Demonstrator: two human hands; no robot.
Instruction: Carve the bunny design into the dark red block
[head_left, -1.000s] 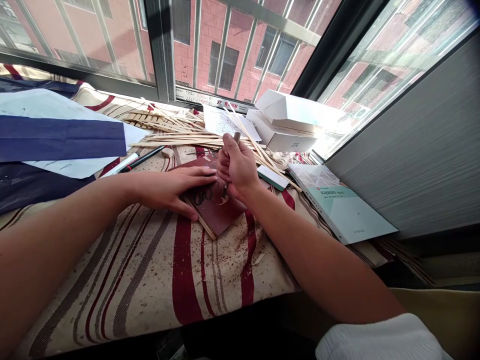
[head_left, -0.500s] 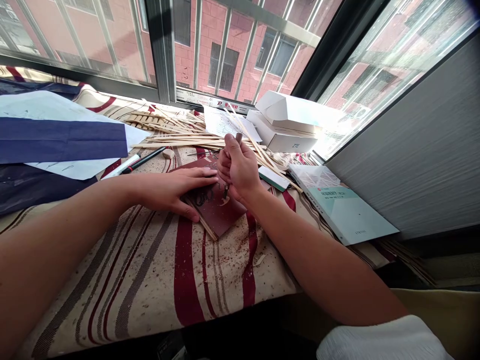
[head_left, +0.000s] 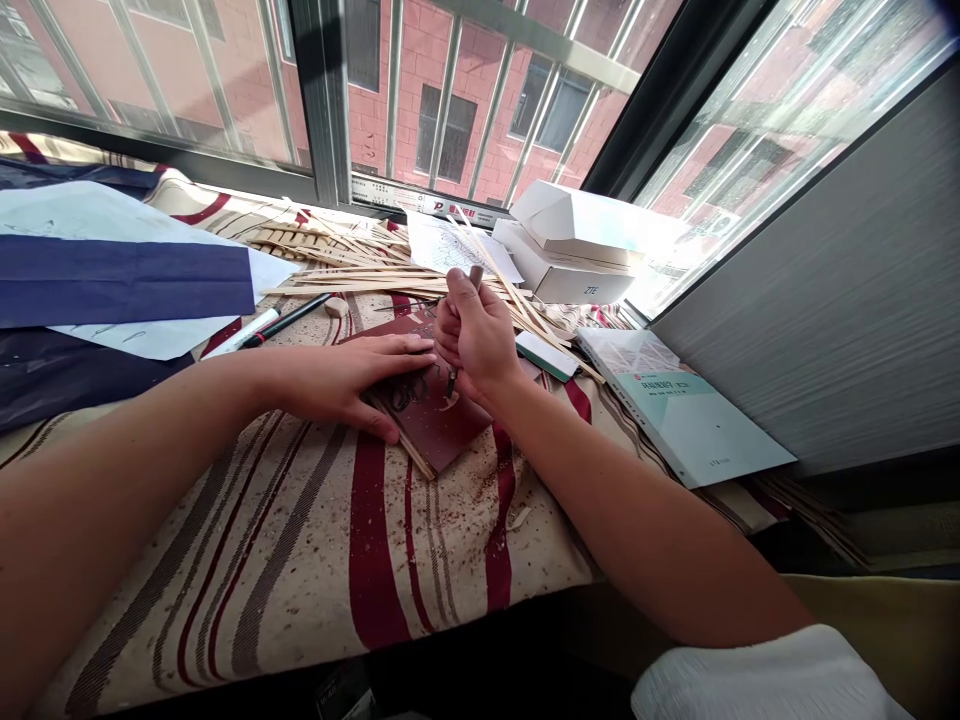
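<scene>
A reddish-brown board with dark line marks and a pale cut spot lies on the striped cloth. My left hand rests on its left side, fingers stretched over the surface and thumb at the near left edge. My right hand is a fist wrapped round a carving knife. The handle's end sticks out above the thumb. Below the fist the tool's tip meets the board beside a small pale shaving. Most of the tool is hidden by my fingers.
Thin wooden strips lie behind the board, near a paper with a line drawing and a white box. At right is a book; at left, pens and dark blue sheets. Crumbs dot the striped cloth.
</scene>
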